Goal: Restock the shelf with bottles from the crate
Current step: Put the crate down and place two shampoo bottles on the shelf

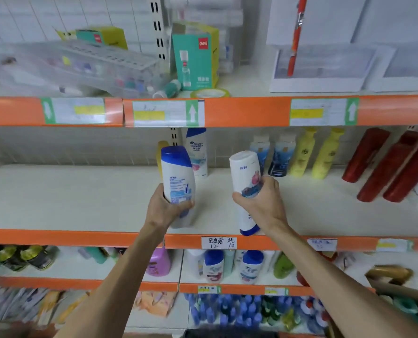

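Over on the left, the middle shelf (pixel 68 191) showed a long run of white board with nothing stocked on it. Then came the left hand (pixel 165 208), fingers wrapped round the lower half of a blue-capped shampoo bottle (pixel 177 172), cap up, held just over the shelf's front edge! Behind it, one Head & Shoulders bottle (pixel 197 152) already stood at the back, with a yellow bottle (pixel 162 148) beside it. Next, the right hand (pixel 261 203) gripped a second shampoo bottle (pixel 244 167) round its middle, upside down, blue cap pointing at the shelf lip. Further right stood two blue bottles (pixel 280 154), two tall yellow bottles (pixel 303 152) and three red bottles (pixel 386 167). Early days, I'd say: neither held bottle was set down yet, and the second wanted flipping. The crate was out of view, so what remained couldn't be told.
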A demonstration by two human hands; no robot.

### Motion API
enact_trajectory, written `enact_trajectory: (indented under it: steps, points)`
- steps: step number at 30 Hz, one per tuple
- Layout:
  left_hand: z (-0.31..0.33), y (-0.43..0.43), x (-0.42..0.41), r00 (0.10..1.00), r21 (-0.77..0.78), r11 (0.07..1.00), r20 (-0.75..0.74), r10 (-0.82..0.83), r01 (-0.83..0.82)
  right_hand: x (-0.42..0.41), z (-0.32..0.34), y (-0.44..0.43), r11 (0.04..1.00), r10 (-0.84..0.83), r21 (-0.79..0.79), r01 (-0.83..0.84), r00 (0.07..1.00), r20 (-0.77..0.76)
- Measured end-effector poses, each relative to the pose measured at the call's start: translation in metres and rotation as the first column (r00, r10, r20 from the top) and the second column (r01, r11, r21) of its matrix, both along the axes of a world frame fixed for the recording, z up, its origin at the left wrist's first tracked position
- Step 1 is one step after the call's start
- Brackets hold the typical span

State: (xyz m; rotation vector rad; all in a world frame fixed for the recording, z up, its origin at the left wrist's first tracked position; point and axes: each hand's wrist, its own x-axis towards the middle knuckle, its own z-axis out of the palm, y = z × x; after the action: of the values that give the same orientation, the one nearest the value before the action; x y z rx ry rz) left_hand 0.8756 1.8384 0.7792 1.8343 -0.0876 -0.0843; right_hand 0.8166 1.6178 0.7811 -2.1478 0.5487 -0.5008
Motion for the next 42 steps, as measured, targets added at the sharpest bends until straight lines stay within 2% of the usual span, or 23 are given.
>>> enact_trajectory:
  steps: [8,12,16,18,22,29,32,36,39,42]
  points:
    - [-0.052,-0.016,0.074,0.997,-0.021,0.999,0.066,-0.036,0.037,0.074,-0.04,-0.002,0.998,-0.044,0.045,0.038,0.99,0.134]
    - [-0.065,-0.036,0.092,0.995,-0.065,0.995,0.079,-0.069,0.074,0.095,-0.054,-0.007,0.988,-0.102,0.13,0.078,0.976,0.192]
    - [-0.069,-0.049,0.098,0.994,-0.106,0.991,0.082,-0.072,0.081,0.099,-0.06,-0.009,0.988,-0.1,0.134,0.07,0.969,0.228]
    - [-0.07,-0.05,0.098,0.994,-0.111,0.991,0.082,-0.068,0.076,0.095,-0.068,-0.007,0.99,-0.058,0.135,0.029,0.974,0.219]
    - [-0.069,-0.05,0.101,0.99,-0.079,0.989,0.081,-0.115,0.122,0.083,-0.09,-0.002,0.983,-0.002,0.182,-0.018,0.994,0.109]
    - [-0.069,-0.047,0.124,0.97,-0.047,0.969,0.024,-0.24,0.241,0.079,-0.094,-0.002,0.974,0.013,0.224,-0.044,0.991,0.135]
    - [-0.07,-0.044,0.133,0.964,-0.039,0.964,-0.039,-0.263,0.261,0.08,-0.096,-0.002,0.974,0.014,0.223,-0.046,0.989,0.146]
    - [-0.069,-0.043,0.132,0.959,-0.05,0.96,-0.044,-0.279,0.277,0.084,-0.098,-0.001,0.972,0.012,0.231,-0.05,0.986,0.164]
    - [-0.073,-0.051,0.126,0.986,0.001,0.987,0.022,-0.164,0.164,0.084,-0.098,0.0,0.972,-0.002,0.23,-0.038,0.986,0.169]
    - [-0.088,-0.071,0.106,0.962,0.139,0.969,0.211,0.173,-0.204,0.084,-0.096,0.001,0.973,-0.013,0.231,-0.025,0.987,0.163]
